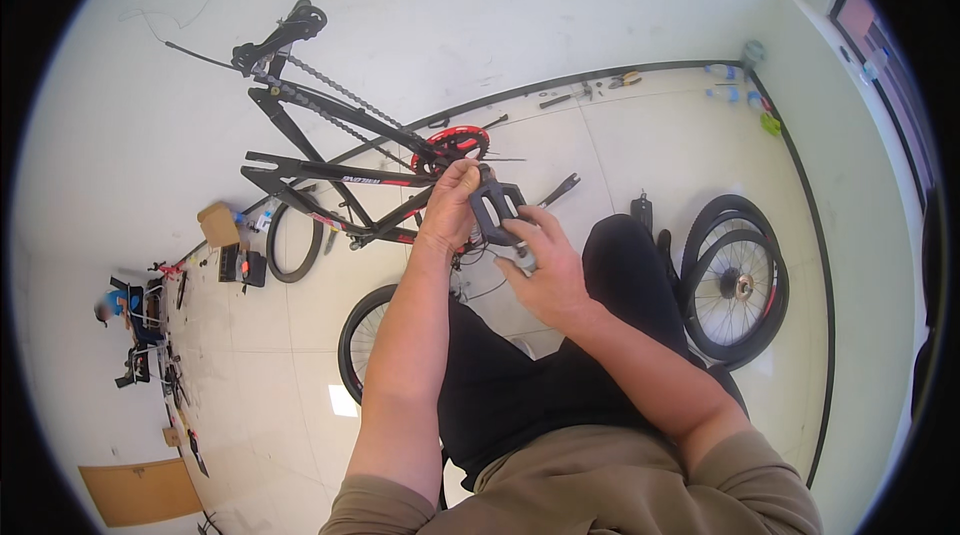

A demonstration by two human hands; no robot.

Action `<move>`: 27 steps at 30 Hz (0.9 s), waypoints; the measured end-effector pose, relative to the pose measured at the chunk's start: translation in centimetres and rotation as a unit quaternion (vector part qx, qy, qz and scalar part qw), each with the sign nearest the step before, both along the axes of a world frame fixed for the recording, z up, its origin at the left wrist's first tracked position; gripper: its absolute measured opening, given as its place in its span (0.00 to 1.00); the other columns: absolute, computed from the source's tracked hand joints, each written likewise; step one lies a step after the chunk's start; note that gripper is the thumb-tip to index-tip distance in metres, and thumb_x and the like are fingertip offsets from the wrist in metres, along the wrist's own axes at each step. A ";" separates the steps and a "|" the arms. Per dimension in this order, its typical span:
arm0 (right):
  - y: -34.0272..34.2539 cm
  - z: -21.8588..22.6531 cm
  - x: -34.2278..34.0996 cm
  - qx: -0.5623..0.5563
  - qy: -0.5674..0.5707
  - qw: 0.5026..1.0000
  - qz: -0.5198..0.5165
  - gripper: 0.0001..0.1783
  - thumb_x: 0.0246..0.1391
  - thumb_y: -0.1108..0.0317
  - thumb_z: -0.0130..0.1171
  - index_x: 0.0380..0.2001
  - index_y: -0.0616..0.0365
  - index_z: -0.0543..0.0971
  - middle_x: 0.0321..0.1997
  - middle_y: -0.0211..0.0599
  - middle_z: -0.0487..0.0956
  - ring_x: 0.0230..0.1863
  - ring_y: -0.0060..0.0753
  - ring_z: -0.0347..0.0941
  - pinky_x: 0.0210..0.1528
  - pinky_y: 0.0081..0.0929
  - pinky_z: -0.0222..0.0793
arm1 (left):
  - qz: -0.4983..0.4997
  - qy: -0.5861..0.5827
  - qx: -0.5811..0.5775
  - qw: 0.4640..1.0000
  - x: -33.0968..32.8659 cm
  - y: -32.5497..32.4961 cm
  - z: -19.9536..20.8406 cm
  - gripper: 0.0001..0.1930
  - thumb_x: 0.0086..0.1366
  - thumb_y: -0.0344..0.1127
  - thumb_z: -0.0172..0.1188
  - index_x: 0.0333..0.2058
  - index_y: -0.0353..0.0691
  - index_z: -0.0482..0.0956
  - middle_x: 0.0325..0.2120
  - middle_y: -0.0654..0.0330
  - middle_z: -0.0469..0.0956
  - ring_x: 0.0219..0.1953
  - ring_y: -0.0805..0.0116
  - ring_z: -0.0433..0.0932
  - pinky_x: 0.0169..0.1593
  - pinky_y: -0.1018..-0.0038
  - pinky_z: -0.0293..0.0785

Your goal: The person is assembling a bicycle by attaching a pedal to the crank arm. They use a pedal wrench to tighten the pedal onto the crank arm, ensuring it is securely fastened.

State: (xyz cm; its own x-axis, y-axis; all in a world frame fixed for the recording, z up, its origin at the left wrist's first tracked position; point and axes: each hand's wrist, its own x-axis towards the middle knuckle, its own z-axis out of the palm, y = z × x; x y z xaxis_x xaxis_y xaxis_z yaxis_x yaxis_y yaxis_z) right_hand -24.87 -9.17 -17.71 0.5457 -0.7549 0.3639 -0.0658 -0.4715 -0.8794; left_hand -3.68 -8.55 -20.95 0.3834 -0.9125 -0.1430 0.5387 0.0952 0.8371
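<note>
A black bicycle pedal (497, 213) is between my two hands, in front of an upside-down black bike frame (370, 177). My left hand (453, 203) is closed at the pedal's inner end, around what looks like the end of the crank arm, mostly hidden by the fingers. My right hand (545, 265) grips the pedal's outer side, fingertips on its edge and thumb below. A small grey piece (522, 257) shows by that thumb; its kind is unclear. Just behind the left hand is the red chainring (460, 145), with the chain (340, 117) running to the rear derailleur (290, 32).
Detached wheels (735, 280) lie at the right, beside another black pedal (642, 210). A front wheel (362, 335) is under my left forearm. Tools (568, 97) and bottles (722, 83) lie along the far wall. A loose tyre (295, 235) and cardboard box (217, 225) are left; a person (118, 307) is farther off.
</note>
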 end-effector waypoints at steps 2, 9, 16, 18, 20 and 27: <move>-0.1 0.2 0.5 -0.061 0.056 0.997 -0.010 0.30 0.43 0.73 0.72 0.52 0.57 0.75 0.54 0.44 0.74 0.44 0.43 0.76 0.45 0.34 0.75 | 0.005 -0.014 0.016 1.000 0.0 -0.1 -0.1 0.06 0.68 0.35 0.62 0.41 0.45 0.78 0.36 0.64 0.80 0.40 0.72 0.77 0.48 0.72 0.75; -1.1 -1.0 1.2 0.050 0.015 0.999 -0.015 0.26 0.48 0.70 0.69 0.51 0.61 0.73 0.39 0.44 0.78 0.36 0.44 0.78 0.39 0.37 0.76 | 0.004 -0.027 0.005 1.000 -0.1 -0.5 -0.4 0.03 0.69 0.31 0.59 0.40 0.44 0.78 0.37 0.66 0.79 0.42 0.75 0.75 0.52 0.74 0.70; -1.3 0.5 1.5 0.568 -0.114 0.813 0.054 0.15 0.55 0.70 0.65 0.44 0.63 0.76 0.33 0.34 0.79 0.27 0.24 0.72 0.26 0.25 0.69 | 0.040 -0.037 -0.001 0.999 0.4 -0.2 -1.5 0.06 0.68 0.36 0.61 0.42 0.45 0.78 0.38 0.61 0.81 0.42 0.71 0.78 0.49 0.72 0.77; -1.6 0.4 1.3 0.679 -0.181 0.707 0.084 0.13 0.58 0.68 0.63 0.43 0.63 0.76 0.36 0.35 0.78 0.29 0.24 0.71 0.27 0.24 0.68 | 0.031 -0.019 0.012 0.999 0.0 -0.2 -0.9 0.06 0.69 0.36 0.60 0.42 0.45 0.78 0.38 0.61 0.81 0.39 0.72 0.79 0.44 0.73 0.79; -1.8 0.5 1.3 0.764 -0.251 0.582 0.121 0.12 0.60 0.66 0.62 0.42 0.62 0.77 0.33 0.33 0.75 0.29 0.25 0.71 0.27 0.24 0.69 | 0.034 -0.011 0.017 0.999 -0.1 -0.2 -0.7 0.05 0.69 0.36 0.59 0.42 0.45 0.78 0.37 0.60 0.81 0.37 0.73 0.79 0.40 0.74 0.80; -1.5 0.3 0.8 0.719 -0.200 0.664 0.038 0.15 0.60 0.60 0.63 0.39 0.59 0.72 0.35 0.35 0.74 0.30 0.27 0.70 0.27 0.26 0.69 | 0.022 -0.016 0.016 1.000 -0.6 -0.1 0.3 0.03 0.69 0.35 0.59 0.39 0.45 0.77 0.39 0.60 0.82 0.38 0.72 0.79 0.43 0.72 0.78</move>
State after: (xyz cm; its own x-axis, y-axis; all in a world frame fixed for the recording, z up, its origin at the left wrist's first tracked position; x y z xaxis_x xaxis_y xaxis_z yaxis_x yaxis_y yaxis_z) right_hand -24.09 -10.64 -17.44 0.6789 -0.4548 -0.5764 0.2856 0.8868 -0.3634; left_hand -4.26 -8.69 -20.67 0.4273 -0.8902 -0.1579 0.5072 0.0915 0.8569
